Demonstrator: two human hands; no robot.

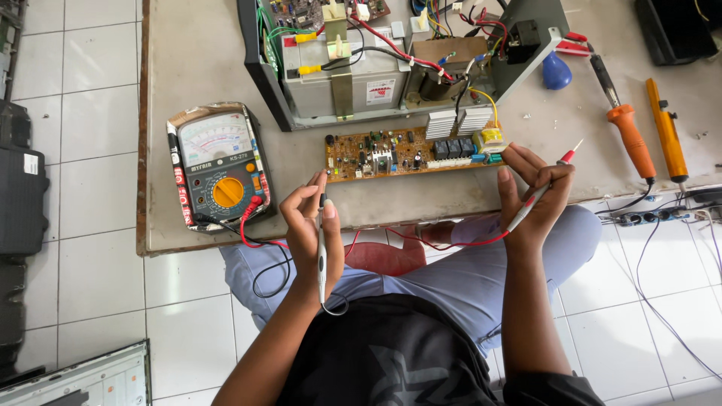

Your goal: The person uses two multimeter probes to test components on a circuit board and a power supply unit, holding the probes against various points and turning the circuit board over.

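Currently my left hand [312, 222] pinches the black probe [322, 252]; my right hand [534, 195] grips the red probe [543, 188], both just short of the board [406, 154].

Orange-handled soldering iron [630, 139] at 2 o'clock, orange desoldering pump [666, 131] beside it; blue rubber bulb [556, 71] at 1; grey battery block [342, 75] at 12.

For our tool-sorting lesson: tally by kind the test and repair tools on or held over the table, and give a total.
Meter: 1
Test probes: 2, black in the left hand, red in the right hand
Orange-handled soldering iron: 1
Orange solder sucker: 1
Total: 5
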